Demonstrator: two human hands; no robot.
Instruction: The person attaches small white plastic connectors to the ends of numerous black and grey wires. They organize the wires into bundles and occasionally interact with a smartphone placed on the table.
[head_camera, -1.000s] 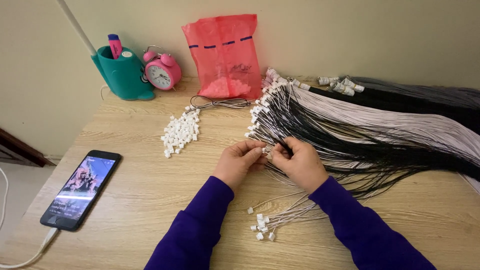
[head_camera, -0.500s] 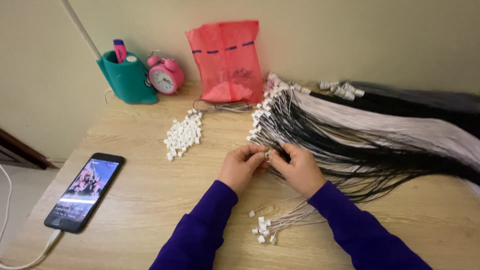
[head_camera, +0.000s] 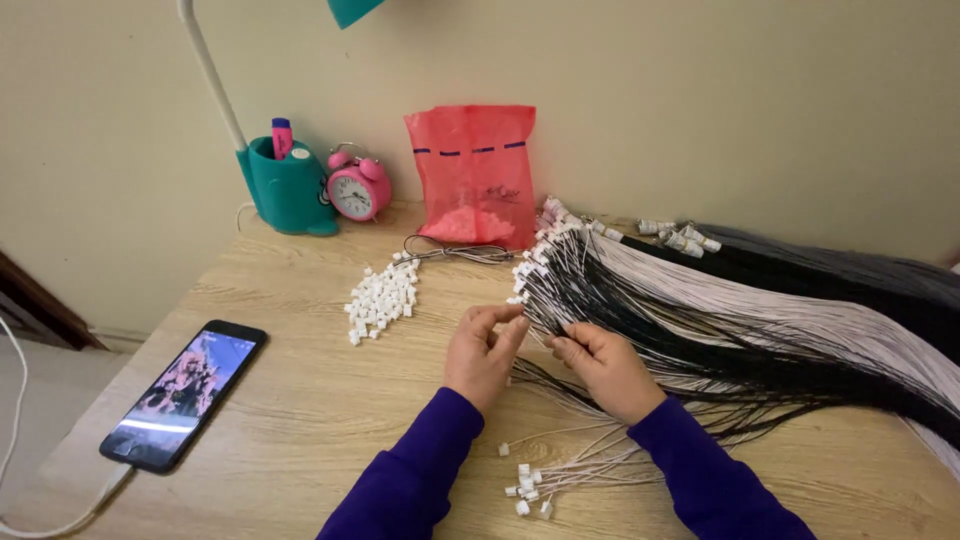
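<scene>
Near the table (head_camera: 300, 420) centre, we pinch one cord end from the black-and-white cord bundle (head_camera: 700, 320) between left hand (head_camera: 484, 352) and right hand (head_camera: 600, 368), white clips (head_camera: 380, 297) piled within reach

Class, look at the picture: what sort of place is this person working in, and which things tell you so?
Probably a desk at home, used for piecework. A desk lamp and pink alarm clock stand by the wall, a phone lies charging, and both hands sort a bundle of wires.
</scene>
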